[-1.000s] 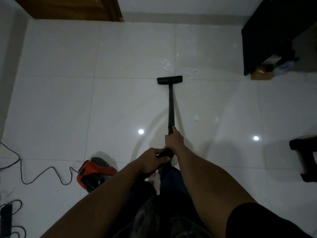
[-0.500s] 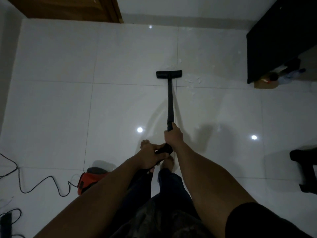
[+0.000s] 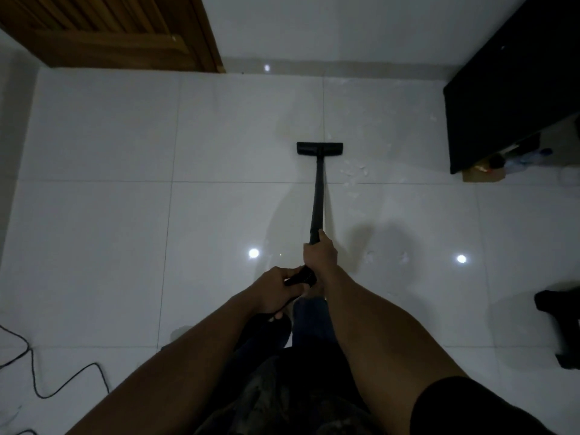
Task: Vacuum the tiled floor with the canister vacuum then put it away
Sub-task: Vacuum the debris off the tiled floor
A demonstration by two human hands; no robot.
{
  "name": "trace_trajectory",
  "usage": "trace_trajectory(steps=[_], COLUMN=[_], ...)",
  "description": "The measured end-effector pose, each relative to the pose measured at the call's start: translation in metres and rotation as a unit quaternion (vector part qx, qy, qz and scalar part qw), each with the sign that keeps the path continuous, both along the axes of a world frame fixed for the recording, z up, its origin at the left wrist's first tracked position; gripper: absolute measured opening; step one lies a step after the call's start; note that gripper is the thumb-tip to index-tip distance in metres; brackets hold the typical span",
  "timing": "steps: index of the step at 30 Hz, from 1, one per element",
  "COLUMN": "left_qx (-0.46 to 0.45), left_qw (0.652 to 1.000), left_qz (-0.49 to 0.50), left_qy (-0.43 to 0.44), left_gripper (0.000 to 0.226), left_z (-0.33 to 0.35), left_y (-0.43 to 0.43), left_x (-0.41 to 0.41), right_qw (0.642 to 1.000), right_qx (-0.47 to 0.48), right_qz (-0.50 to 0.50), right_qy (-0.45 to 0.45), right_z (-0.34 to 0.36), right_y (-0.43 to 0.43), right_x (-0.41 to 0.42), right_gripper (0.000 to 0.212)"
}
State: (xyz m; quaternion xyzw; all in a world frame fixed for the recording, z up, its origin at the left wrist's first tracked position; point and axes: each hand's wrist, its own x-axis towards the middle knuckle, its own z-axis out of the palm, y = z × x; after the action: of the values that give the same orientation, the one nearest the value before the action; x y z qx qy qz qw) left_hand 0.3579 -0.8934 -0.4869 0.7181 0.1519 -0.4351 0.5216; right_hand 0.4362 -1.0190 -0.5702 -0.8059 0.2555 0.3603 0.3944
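Head view shows the right hand (image 3: pixel 320 254) wrapped tight around the black wand (image 3: pixel 317 196), and the left hand (image 3: pixel 276 290) closed on the hose end (image 3: pixel 303 276) just behind it. The floor head (image 3: pixel 319 148) sits flat on the white tiled floor (image 3: pixel 125 183), far out in front. I think the job is only partly done, because white bits (image 3: pixel 354 172) lie just right of the floor head, more white specks (image 3: pixel 386 257) sit nearer the feet, and putting the vacuum away comes after.

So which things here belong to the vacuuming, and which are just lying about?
Job:
floor head
wand, gripped by right hand
hose end in left hand
white scraps
power cord

Lying about:
black cabinet
bottles
wooden door
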Motion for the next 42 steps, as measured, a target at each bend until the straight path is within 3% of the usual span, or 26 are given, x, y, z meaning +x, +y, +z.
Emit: trace_trajectory(steps=[10, 18, 26, 34, 42], left_qx=[-0.018, -0.001, 0.006, 0.032, 0.039], left_qw=[0.999, 0.999, 0.997, 0.997, 0.996], left_qz=[0.023, 0.048, 0.08, 0.071, 0.083], left_qy=[-0.012, -0.005, -0.014, -0.01, -0.012], left_gripper=[0.027, 0.033, 0.043, 0.045, 0.05], left_z=[0.004, -0.009, -0.018, -0.023, -0.027], left_y=[0.008, 0.006, 0.004, 0.021, 0.004], left_x=[0.082, 0.171, 0.255, 0.297, 0.339], right_qw=[1.0, 0.999, 0.999, 0.999, 1.0], right_qx=[0.012, 0.013, 0.026, -0.005, -0.011], right_qz=[-0.002, 0.048, 0.025, -0.052, -0.005], right_qy=[0.004, 0.005, 0.015, 0.006, 0.006], right_z=[-0.006, -0.019, -0.027, -0.029, -0.031], right_y=[0.009, 0.013, 0.019, 0.038, 0.028], right_x=[0.084, 0.183, 0.275, 0.31, 0.357], right_gripper=[0.068, 0.067, 0.066, 0.064, 0.067])
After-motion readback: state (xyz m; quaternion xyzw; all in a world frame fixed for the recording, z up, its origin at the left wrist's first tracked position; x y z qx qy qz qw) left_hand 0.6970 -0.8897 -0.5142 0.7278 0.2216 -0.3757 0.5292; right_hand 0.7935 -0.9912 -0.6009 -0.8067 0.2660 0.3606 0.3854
